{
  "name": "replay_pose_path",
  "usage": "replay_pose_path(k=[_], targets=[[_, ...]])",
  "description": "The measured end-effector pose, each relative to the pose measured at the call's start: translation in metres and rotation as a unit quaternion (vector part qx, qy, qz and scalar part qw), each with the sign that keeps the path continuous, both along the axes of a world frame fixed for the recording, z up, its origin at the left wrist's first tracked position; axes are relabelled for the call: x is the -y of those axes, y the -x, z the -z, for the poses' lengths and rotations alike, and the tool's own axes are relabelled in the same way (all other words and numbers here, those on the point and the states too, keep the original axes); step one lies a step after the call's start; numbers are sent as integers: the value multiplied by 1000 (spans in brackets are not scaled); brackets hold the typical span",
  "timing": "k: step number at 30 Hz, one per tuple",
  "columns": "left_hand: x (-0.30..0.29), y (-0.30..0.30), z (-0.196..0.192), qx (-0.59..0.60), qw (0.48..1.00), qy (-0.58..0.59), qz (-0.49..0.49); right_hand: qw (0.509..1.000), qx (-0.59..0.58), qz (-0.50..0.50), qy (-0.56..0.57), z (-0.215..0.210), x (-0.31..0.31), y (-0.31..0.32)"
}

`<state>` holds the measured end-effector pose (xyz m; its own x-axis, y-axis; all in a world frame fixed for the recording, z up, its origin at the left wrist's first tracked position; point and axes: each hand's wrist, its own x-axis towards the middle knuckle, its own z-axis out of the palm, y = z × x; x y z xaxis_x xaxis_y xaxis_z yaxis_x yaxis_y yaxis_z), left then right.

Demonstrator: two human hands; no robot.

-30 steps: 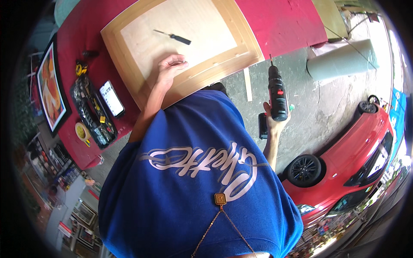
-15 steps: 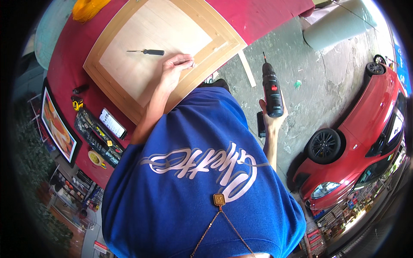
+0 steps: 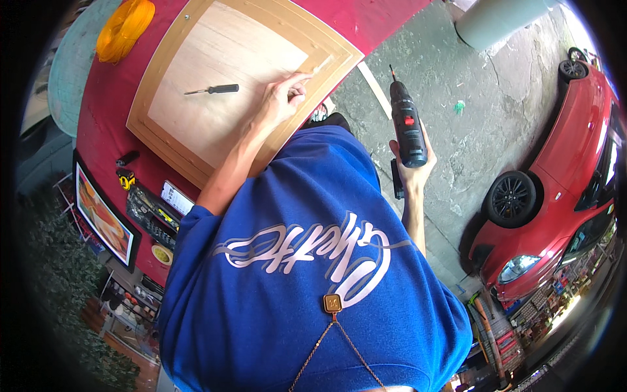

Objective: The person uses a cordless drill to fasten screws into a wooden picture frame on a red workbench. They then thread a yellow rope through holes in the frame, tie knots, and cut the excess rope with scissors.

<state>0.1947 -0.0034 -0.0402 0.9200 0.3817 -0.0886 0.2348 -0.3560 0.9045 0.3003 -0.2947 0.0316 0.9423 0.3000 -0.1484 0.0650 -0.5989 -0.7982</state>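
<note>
A framed wooden board (image 3: 215, 49), pale in the middle with a tan border, lies on the red-covered table. My left hand (image 3: 282, 101) is over its near right border, fingers curled and the index finger reaching toward the edge. Whatever those fingers hold, if anything, is too small to make out. On the pale panel beside this hand lies a screwdriver (image 3: 224, 89) with a black handle. My right hand (image 3: 418, 171) grips a black cordless drill (image 3: 409, 127) by its handle, off the table's right side, with the bit pointing away from me.
On the red table cloth (image 3: 108, 98) are an orange coil (image 3: 124, 29), a tape measure (image 3: 126, 178), a phone (image 3: 177, 197), a tool case (image 3: 151, 212) and a small yellow cup (image 3: 162, 255). A framed picture (image 3: 103, 212) stands left. A red car (image 3: 555, 189) is right, beyond the concrete floor.
My left hand has shifted slightly right along the border, its index finger now stretched further out. The drill stays in my right hand. The whole view has turned a little.
</note>
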Motion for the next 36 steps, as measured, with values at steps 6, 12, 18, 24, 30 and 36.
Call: replay_pose_path(k=[6, 12, 18, 24, 30, 36], targets=[[-1, 0, 1, 63, 981, -180, 32, 998, -52, 36, -7, -7, -3, 5], [-5, 8, 12, 60, 996, -67, -8, 999, -33, 36, -2, -7, -4, 6], [-2, 6, 11, 72, 997, -33, -3, 999, -27, 28, -14, -9, -7, 5], [0, 1, 9, 57, 997, -50, -15, 999, -41, 29, -15, -14, -12, 7], [-6, -2, 2, -9, 999, -39, 20, 1000, -22, 15, -12, -9, -9, 8], [-23, -8, 6, 10, 995, -40, 90, 999, -27, 9, -32, -16, -9, 8]])
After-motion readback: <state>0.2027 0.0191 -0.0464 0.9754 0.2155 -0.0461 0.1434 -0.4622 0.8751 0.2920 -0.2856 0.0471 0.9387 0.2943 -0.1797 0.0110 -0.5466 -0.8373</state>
